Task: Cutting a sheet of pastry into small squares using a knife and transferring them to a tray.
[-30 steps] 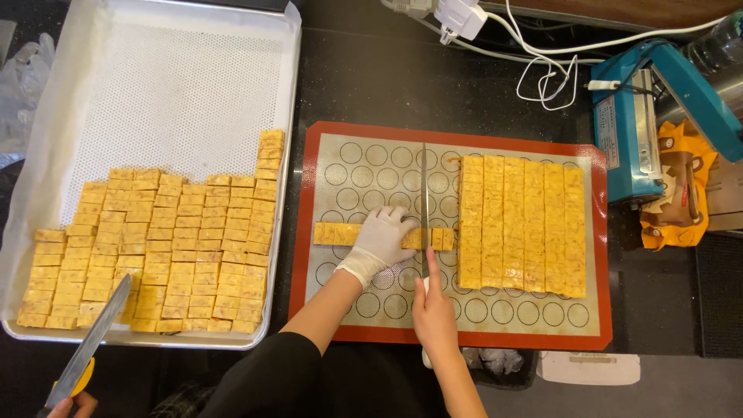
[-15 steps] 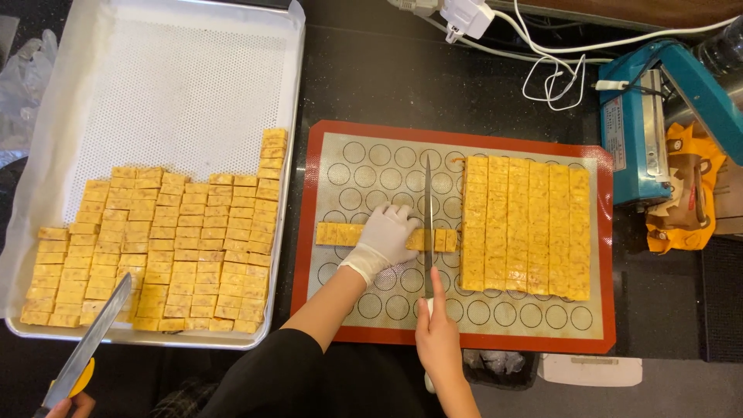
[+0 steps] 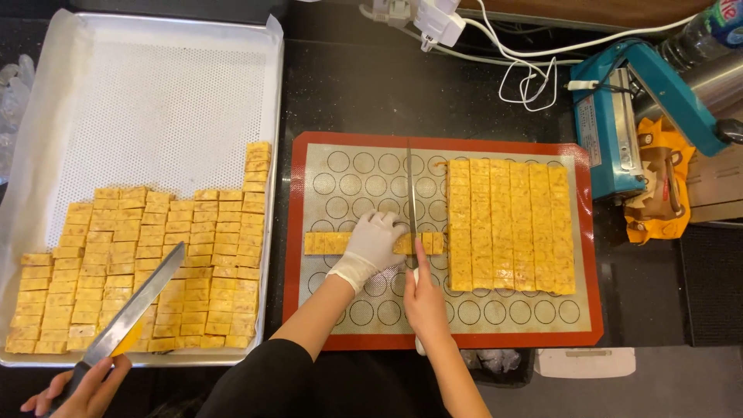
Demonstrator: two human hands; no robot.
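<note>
The dough strip (image 3: 329, 242) lies at centre frame on the red-edged mat (image 3: 588, 255), long axis left-right. The gloved left hand (image 3: 371, 249) presses it flat, fingers released. The right hand (image 3: 426, 298) grasps the knife (image 3: 412, 197), blade pointing to the top.

Mat (image 3: 333, 166) free at 10–12 o'clock of strip (image 3: 329, 243); dough slab (image 3: 511, 224) blocks 3 o'clock (knife (image 3: 412, 193) btw.).

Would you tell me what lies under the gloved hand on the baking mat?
The gloved left hand presses on a strip of yellow dough, which lies on the red-edged mat. The strip's middle part is covered by the hand.
</note>
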